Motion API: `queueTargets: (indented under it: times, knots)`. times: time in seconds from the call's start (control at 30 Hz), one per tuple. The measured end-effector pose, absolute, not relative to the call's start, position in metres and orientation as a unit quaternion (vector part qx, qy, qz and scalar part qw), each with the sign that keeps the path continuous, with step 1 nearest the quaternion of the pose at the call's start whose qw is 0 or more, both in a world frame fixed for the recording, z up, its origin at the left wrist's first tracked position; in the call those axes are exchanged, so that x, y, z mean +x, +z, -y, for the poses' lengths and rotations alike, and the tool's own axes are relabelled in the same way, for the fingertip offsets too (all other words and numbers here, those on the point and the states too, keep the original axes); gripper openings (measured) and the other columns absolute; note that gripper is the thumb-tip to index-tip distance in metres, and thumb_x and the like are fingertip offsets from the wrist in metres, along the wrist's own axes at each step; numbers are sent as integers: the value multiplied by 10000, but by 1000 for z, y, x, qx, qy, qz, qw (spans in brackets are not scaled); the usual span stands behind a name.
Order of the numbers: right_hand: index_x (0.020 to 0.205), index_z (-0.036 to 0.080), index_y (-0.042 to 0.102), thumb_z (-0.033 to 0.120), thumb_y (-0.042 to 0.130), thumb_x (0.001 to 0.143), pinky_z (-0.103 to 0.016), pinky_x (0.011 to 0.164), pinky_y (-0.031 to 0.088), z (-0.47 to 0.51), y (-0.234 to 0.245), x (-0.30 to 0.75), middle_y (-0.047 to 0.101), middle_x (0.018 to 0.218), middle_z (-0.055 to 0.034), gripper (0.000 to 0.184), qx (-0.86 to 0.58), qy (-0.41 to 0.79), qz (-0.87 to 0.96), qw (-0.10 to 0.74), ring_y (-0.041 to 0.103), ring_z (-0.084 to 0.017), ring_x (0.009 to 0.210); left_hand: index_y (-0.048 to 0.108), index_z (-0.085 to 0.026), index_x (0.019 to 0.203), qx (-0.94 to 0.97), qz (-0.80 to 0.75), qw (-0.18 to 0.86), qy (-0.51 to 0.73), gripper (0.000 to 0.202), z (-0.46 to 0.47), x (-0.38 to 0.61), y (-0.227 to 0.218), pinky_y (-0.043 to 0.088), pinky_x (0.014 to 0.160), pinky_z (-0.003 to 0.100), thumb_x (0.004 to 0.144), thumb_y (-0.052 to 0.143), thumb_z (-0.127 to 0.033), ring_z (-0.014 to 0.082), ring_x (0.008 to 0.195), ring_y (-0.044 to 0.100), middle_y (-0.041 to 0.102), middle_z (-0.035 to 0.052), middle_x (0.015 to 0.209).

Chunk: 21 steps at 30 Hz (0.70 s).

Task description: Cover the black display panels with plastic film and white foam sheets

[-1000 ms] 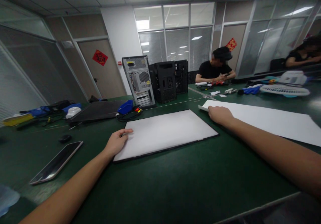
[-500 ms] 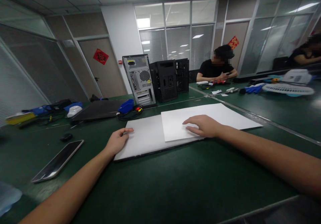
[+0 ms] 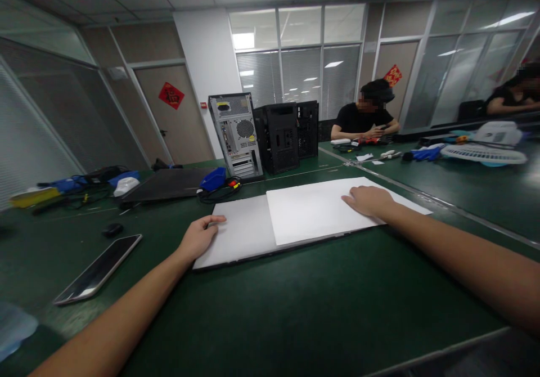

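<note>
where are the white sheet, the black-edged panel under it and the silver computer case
White sheet (image 3: 310,212): head view, on its uncovered top face.
Black-edged panel (image 3: 244,229): head view, on the pale face left of the sheet.
Silver computer case (image 3: 235,136): head view, on the vented face toward the camera.

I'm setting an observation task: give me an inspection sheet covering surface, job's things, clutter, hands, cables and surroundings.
Surface: dark green table, crossed by a metallic strip.
Job's things: thin white rectangular sheet, partly covering a flat, pale, black-edged panel.
Clutter: black-screened rectangular device; small black rounded object.
Hands: left hand touches the panel's left end; right hand lies on the sheet.
Cables: black cable with red and yellow parts.
Surroundings: tall grey metal computer case, black case beside it; seated person in black.
</note>
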State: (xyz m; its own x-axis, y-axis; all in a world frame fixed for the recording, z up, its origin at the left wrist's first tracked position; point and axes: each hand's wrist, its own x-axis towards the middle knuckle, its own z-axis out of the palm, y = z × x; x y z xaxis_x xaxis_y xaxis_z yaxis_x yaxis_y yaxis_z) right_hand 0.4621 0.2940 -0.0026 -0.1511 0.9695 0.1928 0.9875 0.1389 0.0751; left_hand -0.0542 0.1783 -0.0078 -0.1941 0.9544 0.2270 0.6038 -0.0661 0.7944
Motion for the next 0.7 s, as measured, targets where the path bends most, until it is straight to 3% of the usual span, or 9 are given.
queueTargets:
  times: [0.17,0.27,0.47,0.7]
  knots:
    - [1238,219,631,635,287,940,-404,829,488,-278,11,436,669,1171,-113,616,-562,-51,815,131,634,-276,1011,754,-222,978,593,-663,207,407,315,-176,-52,-5,353,1107,361,717,580,-205,242,1183,618,698,36,1258]
    - [1197,217,660,569,325,950,-383,842,481,-271,17,426,682,1151,-90,544,-529,-81,828,168,635,-256,994,754,-226,989,592,-669,203,401,315,-177,-52,-5,348,1106,364,723,586,-219,249,1182,615,698,35,1255]
    - [1045,202,723,508,348,948,-369,786,477,-270,12,425,711,1011,-98,494,-509,-116,844,122,645,-258,915,749,-229,1052,594,-685,161,390,372,-174,-51,-2,363,1081,364,710,605,-200,261,1202,596,658,57,1315]
    - [1133,215,704,532,320,968,-376,846,463,-268,7,420,703,1062,-93,525,-460,-87,873,135,629,-250,976,741,-207,1077,612,-677,145,383,421,-175,-51,-2,343,1093,372,697,572,-138,272,1234,572,658,91,1307]
